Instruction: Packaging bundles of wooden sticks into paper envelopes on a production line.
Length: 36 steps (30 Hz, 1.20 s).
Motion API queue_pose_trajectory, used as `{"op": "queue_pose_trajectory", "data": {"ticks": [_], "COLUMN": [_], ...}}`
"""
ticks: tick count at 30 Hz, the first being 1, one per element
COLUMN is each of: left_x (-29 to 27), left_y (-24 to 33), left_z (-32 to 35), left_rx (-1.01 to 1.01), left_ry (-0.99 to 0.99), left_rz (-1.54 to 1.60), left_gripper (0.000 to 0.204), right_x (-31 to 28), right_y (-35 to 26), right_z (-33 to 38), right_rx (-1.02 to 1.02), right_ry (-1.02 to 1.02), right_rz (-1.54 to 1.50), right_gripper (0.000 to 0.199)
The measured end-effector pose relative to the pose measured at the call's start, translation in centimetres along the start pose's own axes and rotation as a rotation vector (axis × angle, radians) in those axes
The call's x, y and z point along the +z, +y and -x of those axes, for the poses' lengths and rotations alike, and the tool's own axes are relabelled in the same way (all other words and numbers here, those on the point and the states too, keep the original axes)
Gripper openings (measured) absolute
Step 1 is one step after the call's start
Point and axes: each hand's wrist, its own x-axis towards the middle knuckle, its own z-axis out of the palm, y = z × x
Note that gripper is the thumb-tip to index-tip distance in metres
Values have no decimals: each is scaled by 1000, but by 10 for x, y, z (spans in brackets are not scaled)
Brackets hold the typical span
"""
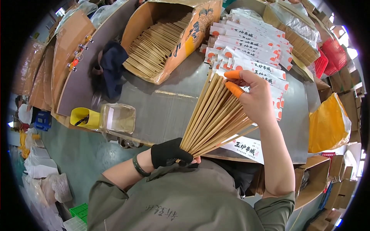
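A thick bundle of pale wooden chopsticks [214, 115] fans out in front of me. My left hand [169, 154], in a black glove, is closed around their lower ends. Above, my right hand [250, 92] is at the fan's upper ends, with orange finger covers on thumb and forefinger. These two fingertips are slightly apart at the stick tips, and I see no stick between them. Rows of white printed paper sleeves [250, 46] with orange-red dots lie behind the right hand. One more sleeve [246, 149] lies near the table's front edge, partly beneath the bundle.
An open carton [158, 79] full of loose chopsticks lies on the grey table [150, 104]. Left of it are dark cloth [111, 69], a clear plastic bin [120, 118] and a yellow scoop-shaped container [84, 117]. An orange-yellow sack [329, 125] and cartons [314, 181] stand at right.
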Motion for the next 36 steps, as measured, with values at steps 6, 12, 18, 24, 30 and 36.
{"op": "queue_pose_trajectory", "data": {"ticks": [6,12,18,24,30,36], "left_x": [-3,-6,-4,-7,-1,11], "left_y": [-9,-15,-8,-9,2,11], "left_z": [-4,-9,-7,-11,-19,-24], "left_rx": [48,51,38,35,-15,6], "left_ry": [-97,-143,-138,-132,-111,35], "left_rz": [-24,19,18,31,-78,-73], "left_gripper": [50,55,46,42,32,45], "right_x": [-3,-1,-2,-21,-104,-227], "right_y": [8,11,12,14,0,-23], "right_z": [7,16,19,17,42,252], "right_rx": [27,35,-73,289,-25,341], "right_ry": [-2,72,156,-9,636,1083], "right_rz": [-72,-34,91,-306,-90,849], "right_gripper": [20,20,20,20,22,28]}}
